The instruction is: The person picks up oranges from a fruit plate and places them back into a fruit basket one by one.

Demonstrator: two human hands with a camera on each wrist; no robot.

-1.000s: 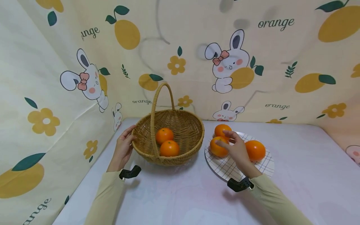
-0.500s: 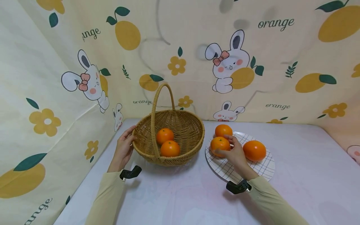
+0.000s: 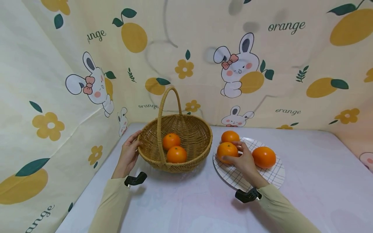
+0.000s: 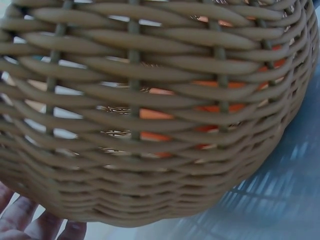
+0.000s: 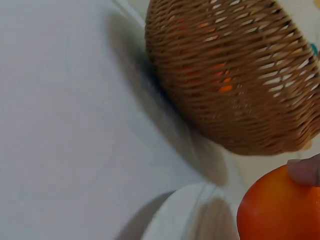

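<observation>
My left hand (image 3: 129,154) holds the left rim of a wicker basket (image 3: 194,134) with a tall arched handle. In the left wrist view, its fingertips (image 4: 42,226) show at the basket's lower left side. Two oranges, one behind (image 3: 171,141) and one in front (image 3: 176,154), lie inside. My right hand (image 3: 244,161) pinches an orange (image 3: 226,151) between thumb and fingers over a round plate. In the right wrist view, a fingertip presses that orange (image 5: 275,210). Another orange (image 3: 230,136) sits just behind it, and a third (image 3: 263,157) is right of the hand.
The white plate (image 3: 233,176) has a dark grid pattern and stands right of the basket on a pale tabletop (image 3: 186,200). A cloth printed with rabbits and oranges (image 3: 186,42) hangs behind the table and along its left side.
My right hand has come down from over the front orange and now grips it at its sides; the orange has shifted slightly left. My left hand stays at the basket rim.
</observation>
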